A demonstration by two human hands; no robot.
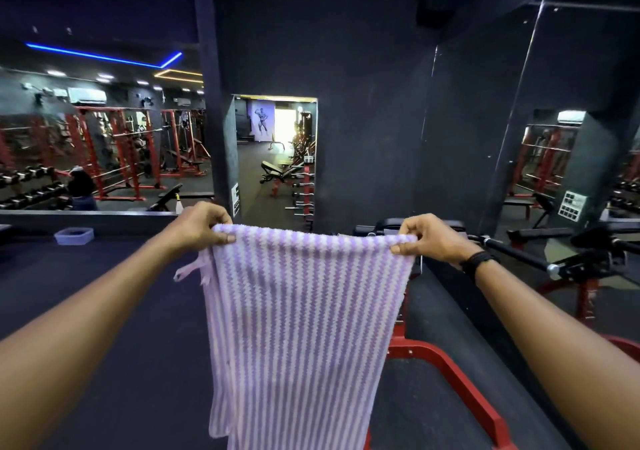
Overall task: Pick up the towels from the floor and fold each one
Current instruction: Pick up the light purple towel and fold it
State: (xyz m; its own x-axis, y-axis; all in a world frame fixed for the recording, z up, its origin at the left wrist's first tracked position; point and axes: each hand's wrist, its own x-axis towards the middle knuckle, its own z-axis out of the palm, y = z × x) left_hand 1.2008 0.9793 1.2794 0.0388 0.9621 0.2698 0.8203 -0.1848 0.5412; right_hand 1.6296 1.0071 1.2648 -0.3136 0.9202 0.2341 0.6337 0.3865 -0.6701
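Towel (301,314): purple-and-white striped, doubled, hung lengthwise; top corners pinched by left hand (201,226) and right hand (427,238), fingers curled.

Dark matte floor (104,311) runs across the lower part of the view. On it, near the base of the mirrored wall at left, sits a pale blue rectangular tub (74,235). At right, the red steel base frame (450,363) of a weight machine rests directly on the floor, one rail running diagonally toward the bottom edge.
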